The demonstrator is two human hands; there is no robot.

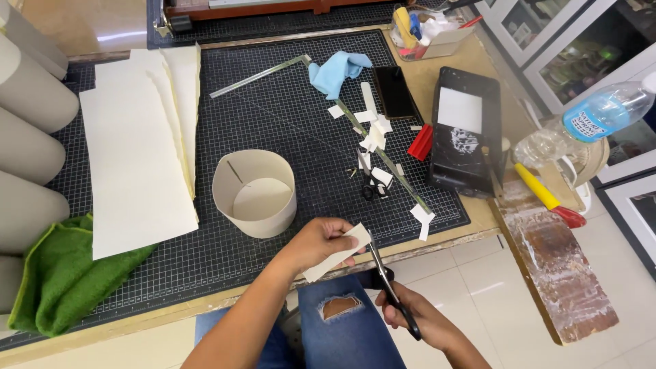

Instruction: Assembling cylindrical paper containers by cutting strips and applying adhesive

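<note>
Left hand: the left hand [320, 240] is curled shut, its fingers clamped on a narrow strip of cream paper [338, 253] that slants out past the tabletop's front edge

Right hand: the right hand [413, 316] is closed through the handles of a pair of black-handled scissors [391, 287], held over the person's lap in torn blue jeans [342, 321]

Scissors: the blades point up and meet the right end of the paper strip

Tabletop: a black cutting mat with a white grid [287, 116] covers most of the wooden tabletop [437, 75]

On the mat: a short open cylinder of cream card [254, 193] stands just beyond the left hand; large cream sheets [140, 143] lie to its left; a long metal ruler [383, 160] runs diagonally with small white paper scraps [372, 130] scattered along it; a light blue cloth [337, 72] lies near the far edge

Left margin: a green towel [61, 273] lies beside pale rolls of material [27, 137]

Right side: a black paper trimmer [465, 133], a clear plastic water bottle [601, 109] and a yellow-handled tool [547, 195]

Room: pale floor tiles [492, 280] below the tabletop edge
</note>
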